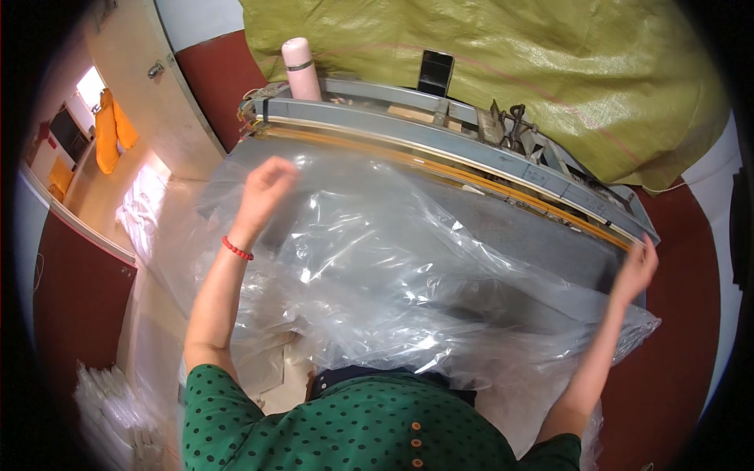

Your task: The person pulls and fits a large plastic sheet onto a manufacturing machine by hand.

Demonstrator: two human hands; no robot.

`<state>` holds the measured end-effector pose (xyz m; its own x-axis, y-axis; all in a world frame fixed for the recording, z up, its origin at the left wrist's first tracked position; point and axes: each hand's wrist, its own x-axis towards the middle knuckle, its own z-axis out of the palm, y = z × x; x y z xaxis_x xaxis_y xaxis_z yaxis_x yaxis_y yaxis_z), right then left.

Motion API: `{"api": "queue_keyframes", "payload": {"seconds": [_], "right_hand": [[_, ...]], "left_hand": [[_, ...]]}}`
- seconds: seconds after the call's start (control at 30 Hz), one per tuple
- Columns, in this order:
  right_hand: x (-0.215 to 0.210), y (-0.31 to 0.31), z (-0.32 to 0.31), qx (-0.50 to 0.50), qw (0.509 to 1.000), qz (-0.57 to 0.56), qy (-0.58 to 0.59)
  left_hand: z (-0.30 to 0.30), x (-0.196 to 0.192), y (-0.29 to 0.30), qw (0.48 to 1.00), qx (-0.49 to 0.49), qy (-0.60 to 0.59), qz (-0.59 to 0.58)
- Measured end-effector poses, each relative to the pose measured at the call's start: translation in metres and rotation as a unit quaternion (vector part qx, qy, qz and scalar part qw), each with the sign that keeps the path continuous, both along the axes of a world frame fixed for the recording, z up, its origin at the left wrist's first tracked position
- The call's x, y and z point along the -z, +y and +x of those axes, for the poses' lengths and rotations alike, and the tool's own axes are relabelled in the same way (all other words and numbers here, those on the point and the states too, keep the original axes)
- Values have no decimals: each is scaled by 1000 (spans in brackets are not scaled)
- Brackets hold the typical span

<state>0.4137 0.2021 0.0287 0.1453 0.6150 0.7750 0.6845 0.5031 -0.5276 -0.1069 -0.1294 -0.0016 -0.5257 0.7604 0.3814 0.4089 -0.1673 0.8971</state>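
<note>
A large clear plastic sheet (369,259) lies crumpled over the grey tabletop (542,228) of a long machine and hangs toward my body. Above the sheet's left part is my left hand (265,192), its fingers bent and smeared by motion; whether they pinch the plastic cannot be made out. My right hand (638,273) is at the right end of the machine's long grey bar (440,129), fingers loosely apart, with no held thing visible. Orange-yellow strips (471,177) run along the bar's near side. A bunched corner of the sheet (640,334) lies beside my right forearm.
A pink flask (300,71) and a dark phone (434,73) stand behind the bar. Metal clamp parts (514,129) sit at its right. A yellow-green woven cover (550,55) hangs at the back. Stacked clear plastic (118,416) lies lower left, near an open door (157,86).
</note>
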Motion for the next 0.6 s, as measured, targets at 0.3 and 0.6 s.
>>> {"api": "queue_keyframes", "payload": {"seconds": [0.3,0.6], "right_hand": [[45,-139,-348,-543,832,-5,-114],[93,-103,-315,-601,731,-323,25]], "left_hand": [[37,-47,-42,985,36,165,-43],[-1,31,-32,916,-76,346,-187]]}}
